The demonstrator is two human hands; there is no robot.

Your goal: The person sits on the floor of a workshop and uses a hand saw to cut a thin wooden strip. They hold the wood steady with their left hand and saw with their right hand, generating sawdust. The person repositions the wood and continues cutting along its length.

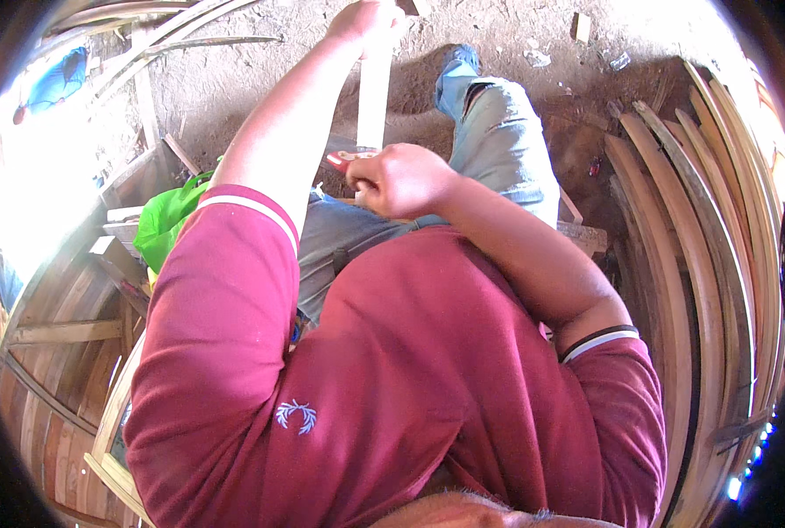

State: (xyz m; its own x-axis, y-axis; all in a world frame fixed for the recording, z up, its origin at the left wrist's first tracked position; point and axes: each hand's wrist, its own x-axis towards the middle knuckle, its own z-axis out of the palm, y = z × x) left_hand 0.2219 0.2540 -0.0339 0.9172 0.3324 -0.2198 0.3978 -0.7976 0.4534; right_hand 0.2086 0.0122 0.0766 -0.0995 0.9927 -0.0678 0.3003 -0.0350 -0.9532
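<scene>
A pale, straight wooden strip [373,101] runs away from my lap, its near end by my right hand. My left hand [368,25] is closed around the strip's far end at the top of the view, with strong light washing out its fingers. At the near end, my right hand [401,182] is closed on a small red object with light markings [350,158]. That object lies across or against the end of the strip; its kind is not clear, since my fingers hide most of it.
Long curved planks [687,220] are stacked along the right. A bright green bag [168,220] sits left of my lap, near a wooden frame [67,332]. Curved strips [208,40] lie at the far left. Scraps and a small wood block [581,27] dot the dirt floor [507,31].
</scene>
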